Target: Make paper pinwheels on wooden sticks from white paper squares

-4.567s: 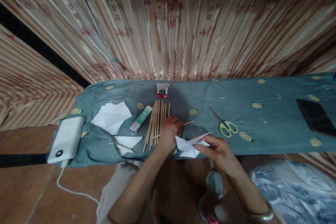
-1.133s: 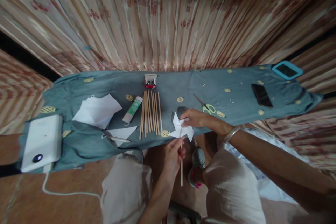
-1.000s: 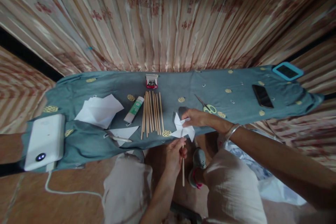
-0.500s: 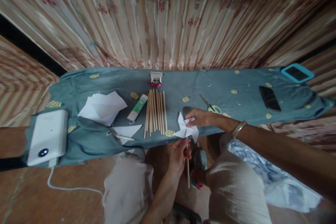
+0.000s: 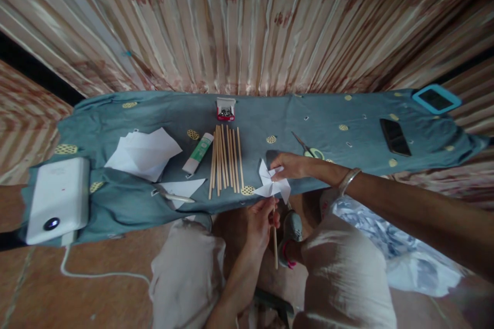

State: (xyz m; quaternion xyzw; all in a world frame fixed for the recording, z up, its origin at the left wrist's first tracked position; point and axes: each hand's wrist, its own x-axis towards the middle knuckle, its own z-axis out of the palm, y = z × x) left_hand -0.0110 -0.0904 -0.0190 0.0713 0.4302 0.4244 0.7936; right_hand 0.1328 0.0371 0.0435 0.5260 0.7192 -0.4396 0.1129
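Above the table's front edge is a white paper pinwheel (image 5: 283, 190) with folded blades and a small pin at its centre. My right hand (image 5: 290, 165) pinches one of its upper blades from the right. Below it, my left hand (image 5: 259, 220) is closed round a thin wooden stick (image 5: 275, 253), which runs up behind the paper and hangs down past the fingers. To the left lies a row of several wooden sticks (image 5: 221, 164), then a green-and-white glue stick (image 5: 198, 154). Scissors (image 5: 316, 153) with pale green handles rest beyond my right hand.
A stack of white paper (image 5: 144, 153), a paper triangle (image 5: 193, 186) under a slim pen-like tool (image 5: 177, 197), and a cabled white device (image 5: 62, 193) lie left. An open red box (image 5: 225, 113) of metal pins stands behind; a phone (image 5: 395, 137) and blue-framed tablet (image 5: 437, 99) lie right.
The whole view has shifted slightly, so the table sits a little higher and further left. Both hands keep their hold on the pinwheel and its stick, with little other movement.
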